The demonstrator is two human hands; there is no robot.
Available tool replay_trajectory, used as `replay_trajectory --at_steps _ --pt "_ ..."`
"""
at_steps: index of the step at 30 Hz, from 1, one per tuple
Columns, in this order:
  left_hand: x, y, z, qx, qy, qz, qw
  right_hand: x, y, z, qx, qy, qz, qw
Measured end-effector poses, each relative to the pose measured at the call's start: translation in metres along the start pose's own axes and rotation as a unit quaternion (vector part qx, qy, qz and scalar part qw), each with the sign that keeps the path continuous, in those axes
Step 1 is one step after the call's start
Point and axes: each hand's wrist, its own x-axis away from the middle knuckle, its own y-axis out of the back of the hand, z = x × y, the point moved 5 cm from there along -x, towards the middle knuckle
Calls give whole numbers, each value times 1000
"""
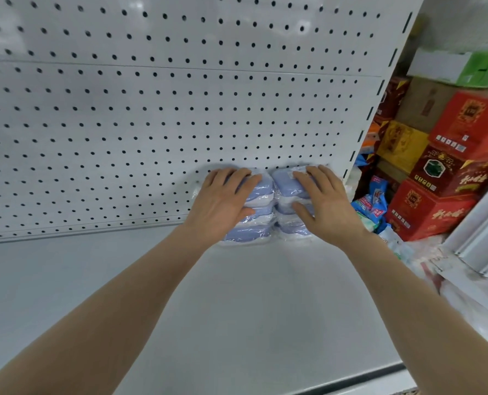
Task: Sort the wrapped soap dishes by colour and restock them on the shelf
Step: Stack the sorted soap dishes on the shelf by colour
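Soap dishes: two stacks of blue wrapped soap dishes, the left stack (258, 225) and the right stack (287, 186), stand touching side by side at the back of the shelf (237, 309), against the pegboard (166, 109).
Left hand (223, 203): spread over the top of the left stack, fingers fairly straight, thumb against its front.
Right hand (328, 201): spread the same way over the right stack.
Right edge: the slotted upright post (379, 109) stands just beside the right stack.
Beyond the post: red cartons (470, 124), a yellow box (399, 143), blue packets (374, 201) and a green-and-white box (465, 67) on top, all piled close together.
Near right: a white frame (479, 238), blurred.
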Motion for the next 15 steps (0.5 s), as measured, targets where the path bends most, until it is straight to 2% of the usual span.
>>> replay_trajectory --at_steps 9,15 --pt "0 15 -4 24 -3 -5 1000 4 16 5 88 -22 42 995" --pt "8 46 -24 76 -44 -64 994 32 53 23 112 -23 18 993"
